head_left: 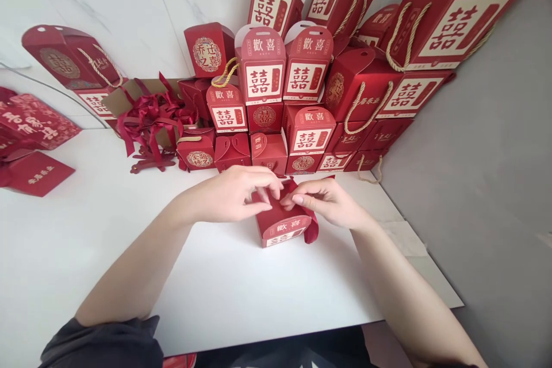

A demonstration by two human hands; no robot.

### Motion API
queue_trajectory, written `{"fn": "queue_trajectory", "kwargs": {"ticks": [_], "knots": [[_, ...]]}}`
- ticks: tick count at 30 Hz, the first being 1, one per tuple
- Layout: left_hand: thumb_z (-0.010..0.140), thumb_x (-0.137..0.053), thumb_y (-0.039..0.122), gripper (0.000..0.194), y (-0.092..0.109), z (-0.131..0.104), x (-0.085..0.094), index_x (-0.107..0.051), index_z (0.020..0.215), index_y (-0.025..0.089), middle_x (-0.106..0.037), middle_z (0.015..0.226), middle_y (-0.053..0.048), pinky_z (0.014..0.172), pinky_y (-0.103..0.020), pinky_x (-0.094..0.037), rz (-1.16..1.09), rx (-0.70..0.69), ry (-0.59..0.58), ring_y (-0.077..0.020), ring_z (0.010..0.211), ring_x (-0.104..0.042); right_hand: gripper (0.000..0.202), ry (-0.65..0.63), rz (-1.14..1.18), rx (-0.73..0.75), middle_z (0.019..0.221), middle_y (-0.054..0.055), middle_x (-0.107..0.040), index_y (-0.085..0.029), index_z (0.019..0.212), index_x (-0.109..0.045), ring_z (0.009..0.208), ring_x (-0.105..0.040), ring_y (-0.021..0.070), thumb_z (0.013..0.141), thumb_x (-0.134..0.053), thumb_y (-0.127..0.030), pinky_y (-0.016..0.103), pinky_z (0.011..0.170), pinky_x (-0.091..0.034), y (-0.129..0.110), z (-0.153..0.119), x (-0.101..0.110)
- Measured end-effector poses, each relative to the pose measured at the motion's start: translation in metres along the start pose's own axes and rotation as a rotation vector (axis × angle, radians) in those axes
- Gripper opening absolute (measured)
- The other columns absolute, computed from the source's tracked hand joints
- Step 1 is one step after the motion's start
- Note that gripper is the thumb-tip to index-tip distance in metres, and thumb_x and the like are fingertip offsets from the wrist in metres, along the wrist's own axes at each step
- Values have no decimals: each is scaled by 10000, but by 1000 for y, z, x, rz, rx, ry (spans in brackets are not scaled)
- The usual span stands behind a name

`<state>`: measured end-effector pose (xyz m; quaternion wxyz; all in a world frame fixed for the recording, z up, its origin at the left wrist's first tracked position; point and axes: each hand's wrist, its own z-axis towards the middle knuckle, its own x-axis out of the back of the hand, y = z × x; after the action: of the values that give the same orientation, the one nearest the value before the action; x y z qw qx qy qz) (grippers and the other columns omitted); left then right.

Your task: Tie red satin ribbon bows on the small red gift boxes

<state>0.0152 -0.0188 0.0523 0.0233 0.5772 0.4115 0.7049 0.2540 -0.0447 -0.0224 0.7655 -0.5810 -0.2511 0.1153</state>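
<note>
A small red gift box (282,227) with a cream label rests on the white table in front of me. Dark red ribbon (311,231) hangs down at its right side and shows again behind it. Over the box's top left is my left hand (237,192), its thumb and fingers apart with a gap between them. My right hand (330,201) is over the top right, thumb and fingertips brought close together at the ribbon; what lies between them is too small to make out.
Stacked red gift boxes (265,80) line the wall behind. A carton (116,100) overflows with red ribbons (150,118) at the left. More red boxes (38,172) lie far left. A grey wall (483,144) bounds the white table (207,282) at the right.
</note>
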Motion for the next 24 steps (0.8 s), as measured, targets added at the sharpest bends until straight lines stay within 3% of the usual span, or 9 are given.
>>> {"fn": "queue_trajectory", "kwargs": {"ticks": [3,5,7,9,12,16,18,21,24], "knots": [[788,-718,370,390,1,2,-1,-626,1138,223,-572,1310,-90,1009,-351,-474,82,-94,117,-233,1178,-580,222,140,213,13,829,45,-733,-170,960,-688,702,-675,152,911,-615,-373,316,726,-550,5,2,3],[734,-765,410,663,2,4,-5,-513,1332,272,-480,1442,-91,1099,-384,-399,84,-106,90,-264,1324,-474,212,221,359,12,869,13,-719,-214,1066,-603,537,-593,98,894,-634,-336,293,620,-533,7,3,6],[754,-738,442,847,2,6,-10,-314,1478,325,-436,1499,-82,1059,-382,-429,64,-34,22,-266,1326,-486,350,280,448,-13,898,-7,-703,-261,1190,-504,440,-458,61,868,-641,-280,249,496,-453,8,3,10],[792,-683,489,913,2,8,-15,-162,1529,352,-495,1461,-80,959,-380,-482,96,87,-21,-281,1241,-567,482,313,465,-35,878,-7,-692,-270,1275,-446,422,-340,55,831,-624,-215,219,418,-316,8,3,13],[833,-608,524,811,2,8,-20,-215,1518,340,-663,1253,-80,788,-352,-504,227,261,-34,-302,1038,-673,485,334,468,-37,782,-11,-657,-261,1310,-445,427,-247,62,844,-574,-227,227,408,-155,6,3,16],[898,-506,495,539,4,9,-24,-459,1381,261,-727,1052,-83,673,-304,-475,311,333,-33,-274,867,-704,326,374,414,-41,614,-59,-482,-262,1199,-536,424,-186,65,901,-573,-388,235,413,-94,4,2,15],[951,-410,424,400,5,8,-25,-547,1262,214,-729,978,-98,644,-300,-463,355,364,-21,-260,808,-703,248,402,363,-26,655,-43,-488,-238,1086,-595,438,-230,65,897,-589,-399,229,401,-142,4,3,14],[978,-293,296,361,7,4,-23,-578,1152,158,-710,831,-112,568,-297,-437,439,502,-14,-245,686,-687,174,440,300,18,843,21,-618,-204,1006,-634,544,-431,89,894,-590,-330,233,456,-339,6,3,14],[958,-373,447,449,10,-1,-15,-527,1251,143,-701,819,-114,577,-322,-459,561,559,101,-285,725,-686,347,379,341,33,960,31,-678,-249,1212,-546,635,-554,122,869,-592,-255,272,566,-460,4,1,14]]}}
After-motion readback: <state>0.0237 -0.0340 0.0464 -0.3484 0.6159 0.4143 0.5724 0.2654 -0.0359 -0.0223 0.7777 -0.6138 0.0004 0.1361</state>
